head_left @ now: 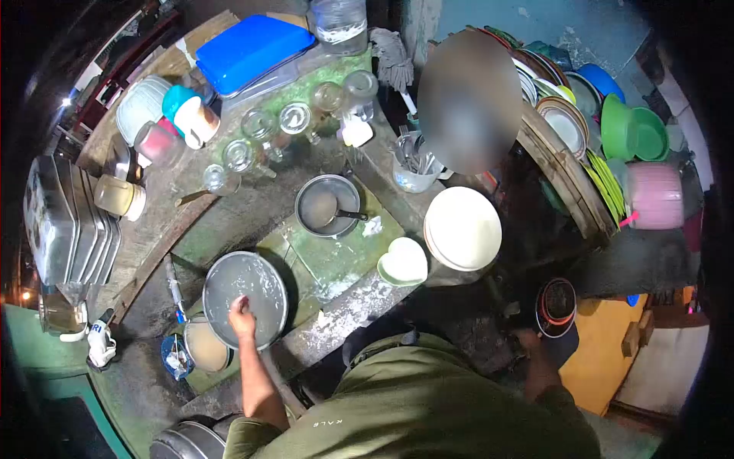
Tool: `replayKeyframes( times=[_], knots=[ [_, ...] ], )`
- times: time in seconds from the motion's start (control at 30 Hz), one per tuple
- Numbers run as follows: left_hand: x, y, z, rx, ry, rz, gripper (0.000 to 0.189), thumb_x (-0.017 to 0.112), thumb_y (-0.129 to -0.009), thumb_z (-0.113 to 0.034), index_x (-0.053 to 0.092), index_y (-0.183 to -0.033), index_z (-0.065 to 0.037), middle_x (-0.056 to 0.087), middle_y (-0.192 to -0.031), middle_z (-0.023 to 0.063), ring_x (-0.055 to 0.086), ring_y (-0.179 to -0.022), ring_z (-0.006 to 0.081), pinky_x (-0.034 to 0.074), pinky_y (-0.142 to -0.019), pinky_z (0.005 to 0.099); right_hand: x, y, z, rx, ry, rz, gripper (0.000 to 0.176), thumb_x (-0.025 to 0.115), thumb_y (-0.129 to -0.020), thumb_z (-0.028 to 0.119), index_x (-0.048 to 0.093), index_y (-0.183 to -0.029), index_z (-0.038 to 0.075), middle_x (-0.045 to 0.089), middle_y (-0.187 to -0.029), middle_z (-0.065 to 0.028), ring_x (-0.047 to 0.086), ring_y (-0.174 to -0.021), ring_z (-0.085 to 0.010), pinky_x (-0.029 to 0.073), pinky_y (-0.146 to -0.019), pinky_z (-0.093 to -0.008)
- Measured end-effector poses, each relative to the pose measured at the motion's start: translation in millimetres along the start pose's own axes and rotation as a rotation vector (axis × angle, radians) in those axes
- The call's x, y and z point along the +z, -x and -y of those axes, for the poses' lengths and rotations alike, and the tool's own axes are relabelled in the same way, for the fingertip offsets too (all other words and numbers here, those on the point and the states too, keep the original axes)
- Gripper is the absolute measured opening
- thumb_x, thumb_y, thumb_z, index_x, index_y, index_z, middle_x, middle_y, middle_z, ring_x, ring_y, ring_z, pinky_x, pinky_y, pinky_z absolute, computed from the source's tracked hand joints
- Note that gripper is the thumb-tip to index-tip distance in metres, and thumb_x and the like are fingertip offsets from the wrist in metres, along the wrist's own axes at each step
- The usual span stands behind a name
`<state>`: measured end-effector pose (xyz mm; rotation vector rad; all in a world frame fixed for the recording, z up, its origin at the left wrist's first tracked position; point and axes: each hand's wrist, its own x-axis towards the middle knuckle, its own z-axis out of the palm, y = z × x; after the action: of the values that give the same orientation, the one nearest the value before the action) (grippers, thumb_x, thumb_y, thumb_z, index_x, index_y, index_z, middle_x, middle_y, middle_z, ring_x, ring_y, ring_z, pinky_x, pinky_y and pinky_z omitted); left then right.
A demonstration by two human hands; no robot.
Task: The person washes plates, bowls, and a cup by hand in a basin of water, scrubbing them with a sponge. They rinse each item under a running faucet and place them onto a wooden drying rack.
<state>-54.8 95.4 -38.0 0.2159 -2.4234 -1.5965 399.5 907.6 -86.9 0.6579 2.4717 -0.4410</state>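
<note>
My left hand (pixel 242 316) is over a round metal basin (pixel 281 283) of cloudy grey water. Its fingers look curled together, and whatever they may hold is hidden. Beside this basin stands a bucket of murky liquid (pixel 206 346). My right hand (pixel 526 341) hangs low on the right in shadow, near a dark round container with a reddish rim (pixel 556 307); its fingers are too dark to read. Ahead on the green slab sits a metal pan (pixel 307 223) with a dark-handled ladle or small pan (pixel 348 215) inside. A white heart-shaped bowl (pixel 405 262) lies near the slab's edge.
Several glass jars and mugs (pixel 295 118) line the ledge by a blue-lidded box (pixel 252 50). Metal trays (pixel 61 222) lean at left. White basins (pixel 463 228) and a cutlery container (pixel 415 180) stand ahead right. Plates and green tubs (pixel 623 128) fill a rack.
</note>
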Motion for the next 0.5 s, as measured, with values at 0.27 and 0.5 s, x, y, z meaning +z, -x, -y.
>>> replayKeyframes(
  times=[0.27,0.5],
  knots=[
    [253.5,-18.4,-317.8,0.174,0.283,0.23,0.023,0.055,-0.098,-0.023,0.065,-0.105,-0.004,0.068,-0.094,0.0043,0.065,-0.082,0.013,0.053,-0.07,0.0274,12.3,26.3,-35.3,0.053,-0.308,0.092,0.031,0.048,-0.095,0.026,0.066,-0.109,0.006,0.067,-0.097,-0.0162,0.064,-0.087,-0.0325,0.049,-0.081,-0.0428],
    [399.1,-41.3,-396.6,0.4,0.069,0.47,0.026,0.068,-0.085,-0.012,0.065,-0.11,-0.003,0.07,-0.097,0.0143,0.069,-0.088,0.0239,0.052,-0.078,0.0322,-80.1,21.2,26.7,-0.042,-0.286,0.375,0.031,0.062,-0.088,0.033,0.068,-0.1,0.005,0.067,-0.089,-0.0144,0.061,-0.082,-0.0195,0.049,-0.077,-0.0365]
  ],
)
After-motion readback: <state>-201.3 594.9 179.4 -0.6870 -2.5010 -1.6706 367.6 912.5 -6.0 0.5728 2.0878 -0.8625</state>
